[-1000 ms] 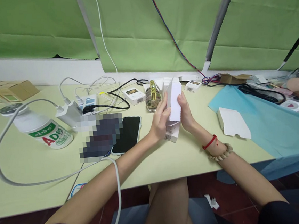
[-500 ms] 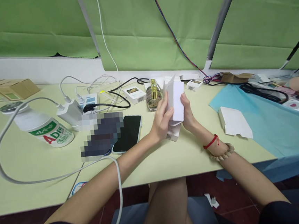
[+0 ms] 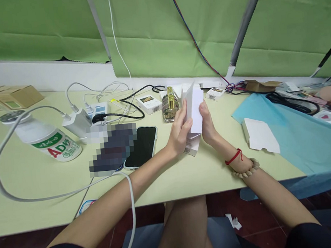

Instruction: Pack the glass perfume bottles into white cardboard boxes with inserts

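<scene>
Both my hands hold a small white carton (image 3: pixel 194 110) upright above the pale green table (image 3: pixel 173 177). My left hand (image 3: pixel 179 132) grips its left side with fingers wrapped round it. My right hand (image 3: pixel 207 124) grips its right side. The carton's top flap stands open and a barcode shows at its lower end. Just behind it a small glass bottle with a gold cap (image 3: pixel 170 108) stands on the table.
A black phone (image 3: pixel 141 147) lies left of my hands. Further left lie a white bottle with a green label (image 3: pixel 48 144), a charger (image 3: pixel 77 122) and cables. A flat white card (image 3: pixel 259 141) rests on blue cloth (image 3: pixel 300 139). Small boxes (image 3: pixel 149 104) sit at the back.
The carton has barely shifted in my hands; my fingers have adjusted slightly around it. Nothing else on the table has moved.
</scene>
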`<move>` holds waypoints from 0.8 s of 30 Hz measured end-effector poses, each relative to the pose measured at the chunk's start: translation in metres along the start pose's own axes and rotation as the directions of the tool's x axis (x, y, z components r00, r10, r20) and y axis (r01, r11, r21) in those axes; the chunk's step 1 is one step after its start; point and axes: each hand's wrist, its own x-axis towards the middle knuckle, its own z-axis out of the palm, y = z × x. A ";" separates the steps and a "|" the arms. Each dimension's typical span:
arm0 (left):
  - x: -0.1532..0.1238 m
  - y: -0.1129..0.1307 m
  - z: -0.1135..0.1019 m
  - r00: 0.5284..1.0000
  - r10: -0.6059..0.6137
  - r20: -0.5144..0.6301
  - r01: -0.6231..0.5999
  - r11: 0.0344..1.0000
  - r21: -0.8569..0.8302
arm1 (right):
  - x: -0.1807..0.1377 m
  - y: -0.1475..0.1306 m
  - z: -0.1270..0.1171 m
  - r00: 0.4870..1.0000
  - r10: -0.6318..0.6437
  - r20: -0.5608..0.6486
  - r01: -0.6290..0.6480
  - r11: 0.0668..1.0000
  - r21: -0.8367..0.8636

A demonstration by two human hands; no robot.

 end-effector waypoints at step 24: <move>-0.002 0.009 0.000 0.975 0.118 -0.187 -0.067 0.963 0.263 | -0.010 -0.003 0.011 0.999 0.040 0.008 -0.041 0.995 0.096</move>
